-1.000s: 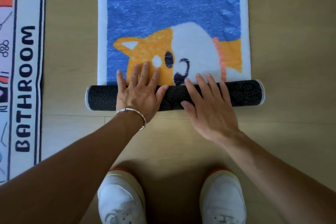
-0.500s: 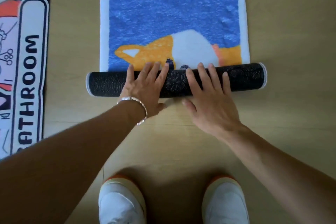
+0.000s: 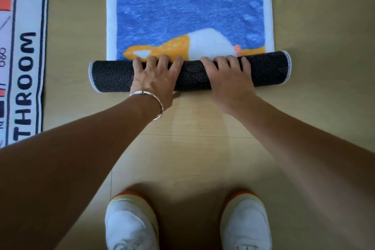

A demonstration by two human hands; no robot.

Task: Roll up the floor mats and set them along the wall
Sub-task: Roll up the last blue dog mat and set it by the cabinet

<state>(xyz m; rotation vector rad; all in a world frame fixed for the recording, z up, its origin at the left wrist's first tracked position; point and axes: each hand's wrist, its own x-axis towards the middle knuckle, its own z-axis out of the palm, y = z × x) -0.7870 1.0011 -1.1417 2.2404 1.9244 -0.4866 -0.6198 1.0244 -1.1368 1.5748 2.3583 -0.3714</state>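
A blue floor mat [image 3: 188, 10] with a white border and an orange-and-white animal picture lies flat on the wooden floor. Its near part is wound into a dark roll [image 3: 267, 69] with a dotted black backing that lies crosswise. My left hand [image 3: 156, 79], with a silver bracelet on the wrist, grips the roll left of its middle, fingers curled over the far side. My right hand [image 3: 229, 79] grips it just right of the middle in the same way. The animal's face is hidden inside the roll.
A second mat [image 3: 24, 63], white with black lettering and a black edge, lies flat at the left, apart from the blue one. My two white shoes [image 3: 132, 225] stand on the floor [image 3: 203, 148] near the bottom edge.
The roll has moved away from me and grown thicker, covering more of the animal picture. Both hands went with it, and their fingers went from flat to curled over the roll.
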